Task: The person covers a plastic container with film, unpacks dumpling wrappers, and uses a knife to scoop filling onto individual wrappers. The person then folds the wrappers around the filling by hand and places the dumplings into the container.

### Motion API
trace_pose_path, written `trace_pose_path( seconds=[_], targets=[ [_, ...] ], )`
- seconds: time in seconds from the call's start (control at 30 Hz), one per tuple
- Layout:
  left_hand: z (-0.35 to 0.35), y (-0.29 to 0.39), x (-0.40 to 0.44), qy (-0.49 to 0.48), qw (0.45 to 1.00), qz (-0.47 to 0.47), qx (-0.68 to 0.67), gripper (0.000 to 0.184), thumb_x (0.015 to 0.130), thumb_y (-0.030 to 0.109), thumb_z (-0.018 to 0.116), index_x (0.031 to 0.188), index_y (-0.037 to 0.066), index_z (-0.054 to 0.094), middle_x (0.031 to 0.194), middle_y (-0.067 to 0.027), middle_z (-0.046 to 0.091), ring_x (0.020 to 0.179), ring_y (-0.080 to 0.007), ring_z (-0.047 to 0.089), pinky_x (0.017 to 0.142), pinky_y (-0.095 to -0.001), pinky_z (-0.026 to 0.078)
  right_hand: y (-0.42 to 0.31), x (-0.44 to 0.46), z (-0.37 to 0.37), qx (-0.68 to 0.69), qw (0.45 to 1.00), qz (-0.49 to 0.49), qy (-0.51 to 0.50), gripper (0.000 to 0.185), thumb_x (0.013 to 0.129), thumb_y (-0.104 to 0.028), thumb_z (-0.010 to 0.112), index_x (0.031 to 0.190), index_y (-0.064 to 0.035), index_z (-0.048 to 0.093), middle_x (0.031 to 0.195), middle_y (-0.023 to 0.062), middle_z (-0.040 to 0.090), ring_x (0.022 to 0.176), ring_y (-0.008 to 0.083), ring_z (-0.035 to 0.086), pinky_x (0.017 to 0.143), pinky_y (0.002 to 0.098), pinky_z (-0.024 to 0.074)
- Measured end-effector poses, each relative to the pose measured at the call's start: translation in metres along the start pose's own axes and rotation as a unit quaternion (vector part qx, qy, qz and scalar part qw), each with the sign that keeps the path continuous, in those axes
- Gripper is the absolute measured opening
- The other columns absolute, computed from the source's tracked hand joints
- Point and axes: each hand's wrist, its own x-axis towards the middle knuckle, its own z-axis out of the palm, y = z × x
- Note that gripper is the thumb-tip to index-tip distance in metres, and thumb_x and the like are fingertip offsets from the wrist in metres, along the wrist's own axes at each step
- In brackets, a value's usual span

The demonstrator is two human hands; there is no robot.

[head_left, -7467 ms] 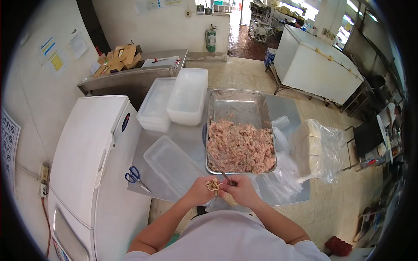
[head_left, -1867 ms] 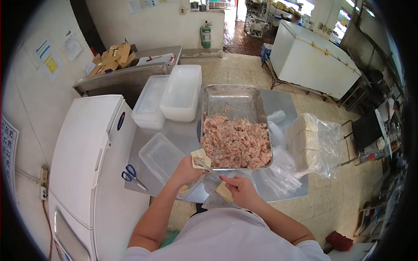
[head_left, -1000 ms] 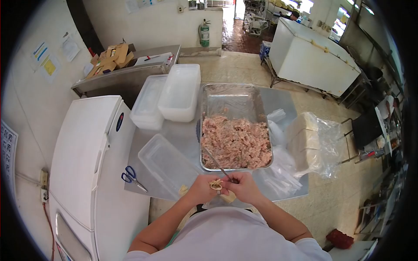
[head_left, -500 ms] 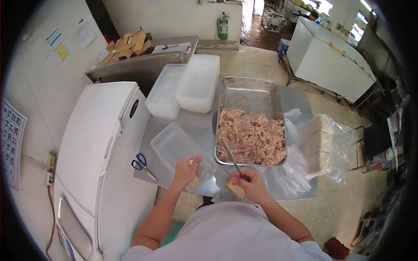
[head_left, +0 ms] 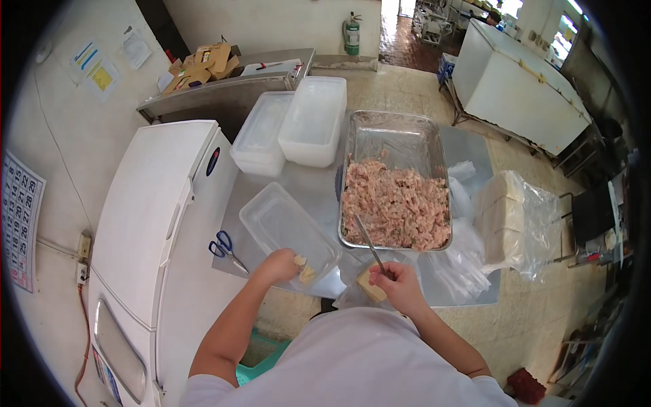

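My left hand [head_left: 279, 265] is over the near end of a clear plastic container [head_left: 281, 218]. Its fingers are closed on a pale folded dumpling [head_left: 300, 260]. Close beside it, more pale dumplings [head_left: 307, 275] lie in that container. My right hand [head_left: 401, 286] grips a thin metal spatula [head_left: 367, 236], whose blade points away toward the meat tray. Just under the right fingers is a stack of square yellowish wrappers [head_left: 371, 283] on clear plastic. Ground meat filling [head_left: 397, 203] with green bits occupies the near part of a metal tray [head_left: 393, 129].
Blue-handled scissors [head_left: 222, 245] lie left of the container. Stacked lidded plastic boxes [head_left: 312, 122] stand at the back. To the right are plastic bags [head_left: 458, 261] and bagged wrapper blocks [head_left: 502, 217]. A white refrigerator [head_left: 156, 203] borders the table's left side.
My left hand has moved left and turned over the container, still with the dumpling. The right hand stays by the wrappers with the spatula. The view has shifted slightly.
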Motion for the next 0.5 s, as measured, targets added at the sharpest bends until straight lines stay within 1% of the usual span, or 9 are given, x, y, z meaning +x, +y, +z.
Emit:
trace_pose_path(
  seconds=[0.07,0.17,0.27,0.37,0.5],
  targets=[
    [0.004,0.001,0.005,-0.007,0.998,0.000,0.064,0.030,0.084,0.026,0.074,0.096,-0.002,0.077,0.094,-0.0242,0.074,0.091,-0.0396,0.072,0.082,-0.0455,0.055,-0.002,-0.002,0.001,0.008,1.000,-0.003,0.001,0.017,0.094,-0.004,0.068,0.108,0.0060,0.071,0.090,0.0055,0.074,0.082,0.0088,0.068,0.074,0.0224,0.0518],
    [0.010,-0.004,0.015,-0.011,0.994,-0.009,0.105,0.028,0.080,0.028,0.075,0.089,0.002,0.079,0.088,-0.0219,0.074,0.086,-0.0391,0.072,0.079,-0.0462,0.056,0.000,-0.004,-0.001,0.017,1.000,-0.006,0.006,0.016,0.095,-0.003,0.067,0.108,0.0063,0.070,0.090,0.0056,0.074,0.082,0.0088,0.068,0.075,0.0223,0.0516],
    [0.003,0.003,0.019,-0.032,0.989,-0.028,0.139,0.030,0.081,0.024,0.074,0.098,-0.001,0.078,0.105,-0.0236,0.075,0.101,-0.0385,0.073,0.088,-0.0446,0.058,0.003,-0.005,-0.003,0.026,0.999,-0.011,0.017,0.016,0.095,-0.003,0.067,0.107,0.0065,0.070,0.090,0.0058,0.074,0.082,0.0091,0.068,0.075,0.0224,0.0520],
    [0.002,0.006,0.019,-0.004,0.988,-0.049,0.147,0.031,0.082,0.027,0.076,0.097,0.001,0.079,0.105,-0.0208,0.076,0.100,-0.0366,0.074,0.087,-0.0437,0.058,0.007,-0.006,-0.006,0.031,0.999,-0.008,0.022,0.016,0.095,-0.003,0.068,0.107,0.0066,0.070,0.090,0.0062,0.074,0.083,0.0095,0.068,0.075,0.0229,0.0526],
    [-0.005,0.017,0.017,-0.011,0.986,-0.060,0.156,0.036,0.077,0.034,0.083,0.097,0.004,0.080,0.104,-0.0180,0.077,0.099,-0.0353,0.074,0.086,-0.0437,0.059,0.010,-0.007,-0.010,0.018,0.999,-0.010,0.030,0.016,0.095,-0.003,0.068,0.107,0.0066,0.070,0.090,0.0068,0.074,0.083,0.0100,0.068,0.076,0.0235,0.0533]
  ],
)
